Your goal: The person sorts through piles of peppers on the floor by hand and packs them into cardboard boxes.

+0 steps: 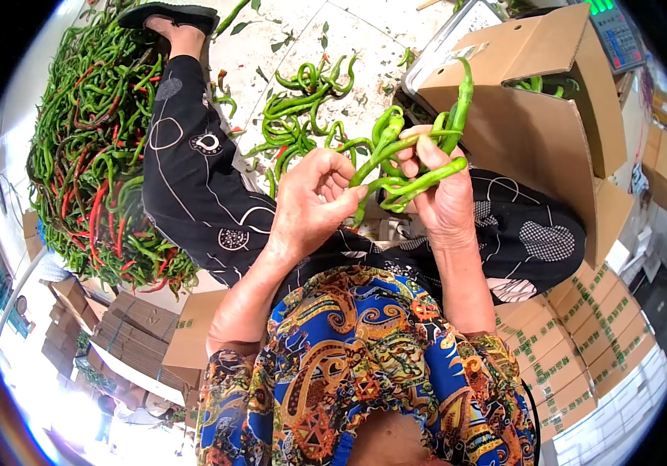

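My right hand [442, 182] is closed around a bunch of several long green chili peppers [427, 180], which stick out above and to the left of its fingers. My left hand [314, 198] has curled fingers, and its thumb and fingertips meet the lower end of a green chili pepper that reaches across from the bunch. Below both hands, on the pale floor, lies a loose small heap of green chili peppers [291, 128] with a few red ones.
A large pile of green and red chili peppers [89, 155] rises at the left, beside my outstretched leg. At the right stands an open cardboard box [504, 116] with green peppers inside, near a digital scale [617, 35]. Flattened cartons [135, 334] and printed boxes [582, 342] lie behind.
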